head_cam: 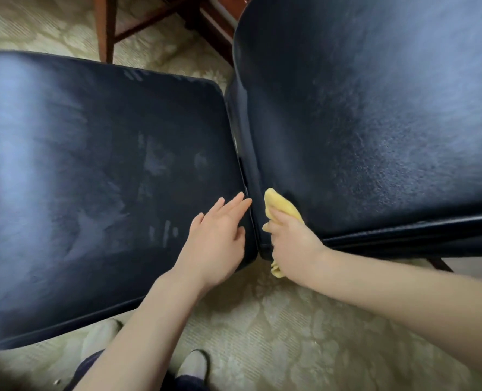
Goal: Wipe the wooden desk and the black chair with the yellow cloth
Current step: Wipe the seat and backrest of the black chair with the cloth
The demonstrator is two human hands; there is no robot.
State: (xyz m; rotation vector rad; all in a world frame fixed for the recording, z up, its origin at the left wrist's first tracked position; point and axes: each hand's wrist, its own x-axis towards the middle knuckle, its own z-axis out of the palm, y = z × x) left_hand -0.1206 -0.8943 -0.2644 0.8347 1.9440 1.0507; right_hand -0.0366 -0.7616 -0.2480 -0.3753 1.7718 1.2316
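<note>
Holds the yellow cloth (279, 206) bunched up in the right hand (292, 242), fingers curled tight round it. Presses it low on the back of the black chair (375, 122), right by the crack where back meets seat (93, 179). A bit of cloth poking out above the fingers, a bit more hanging down under the wrist.

Rests the left hand (218, 235) flat on the seat, fingers straight and a little spread, holding nothing. Fingertips right at the seat's back edge. Both hands just beside each other, only the crack between them.

Rounded corner of the seat just under the two hands. Lots of open room on the seat off to the left, and on the back up and to the right. Pale smeary marks on the seat near the left hand.

Pale carpet (290, 334) with a leafy pattern all around below. Two feet (193, 362) in light slippers at the bottom, close to the near edge of the seat. Brown wooden legs (107, 29) up top, past the far edge of the seat. Cannot tell what the legs belong to.
</note>
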